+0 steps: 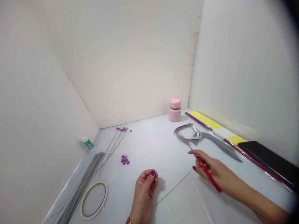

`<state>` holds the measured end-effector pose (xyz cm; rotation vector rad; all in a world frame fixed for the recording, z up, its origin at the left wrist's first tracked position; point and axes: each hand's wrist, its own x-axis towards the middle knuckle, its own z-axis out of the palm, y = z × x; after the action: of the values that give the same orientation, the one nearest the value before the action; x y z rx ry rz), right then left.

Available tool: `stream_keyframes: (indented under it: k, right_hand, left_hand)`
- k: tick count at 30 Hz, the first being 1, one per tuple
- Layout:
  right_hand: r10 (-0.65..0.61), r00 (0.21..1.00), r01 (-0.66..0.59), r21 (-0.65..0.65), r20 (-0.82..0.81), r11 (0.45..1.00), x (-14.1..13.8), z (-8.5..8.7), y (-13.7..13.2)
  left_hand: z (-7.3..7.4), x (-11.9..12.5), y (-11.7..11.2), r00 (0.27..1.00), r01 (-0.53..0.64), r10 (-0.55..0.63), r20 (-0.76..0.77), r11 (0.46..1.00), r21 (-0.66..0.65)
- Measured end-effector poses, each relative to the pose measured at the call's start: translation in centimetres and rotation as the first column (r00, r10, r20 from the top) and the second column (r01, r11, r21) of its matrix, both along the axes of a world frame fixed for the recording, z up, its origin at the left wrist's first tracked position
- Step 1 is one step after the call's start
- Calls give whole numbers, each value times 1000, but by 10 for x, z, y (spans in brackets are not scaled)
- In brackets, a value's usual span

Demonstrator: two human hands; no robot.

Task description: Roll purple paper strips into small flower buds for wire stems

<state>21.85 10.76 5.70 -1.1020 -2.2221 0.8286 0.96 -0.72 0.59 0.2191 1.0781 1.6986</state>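
Purple flower (154, 173) sits pinched between the fingertips of the left hand (144, 189), whose grip is closed on it, just above the table (149, 146). Right hand (210, 168) has a closed grip on a red-handled tool (208, 175), near grey paper strips (188, 134). More purple flowers (124, 160) lie on the table, off to the left.

Left hand (143, 194) raised, grip pinched shut, right hand (213, 169) extended, grip closed
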Motion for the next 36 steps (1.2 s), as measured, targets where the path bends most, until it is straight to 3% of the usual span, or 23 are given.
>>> stream_keyframes:
  k: [3, 5, 12, 36]
  right_hand:
    - [357, 933, -357, -18, 52, 934, -33, 3, -11]
    - [444, 893, -442, -41, 80, 896, -46, 0, -18]
    - [375, 910, -371, -58, 177, 927, -52, -15, -33]
    - [405, 900, -386, -136, 164, 913, -53, -14, -36]
  left_hand:
    - [-2, -3, 1, 1000, -25, 25, 13, 1000, -5]
    - [-2, -7, 2, 999, -50, 50, 17, 999, -8]
    - [-1, -5, 6, 997, -76, 76, 16, 997, -17]
    - [-3, 2, 3, 988, -71, 73, -135, 997, 19]
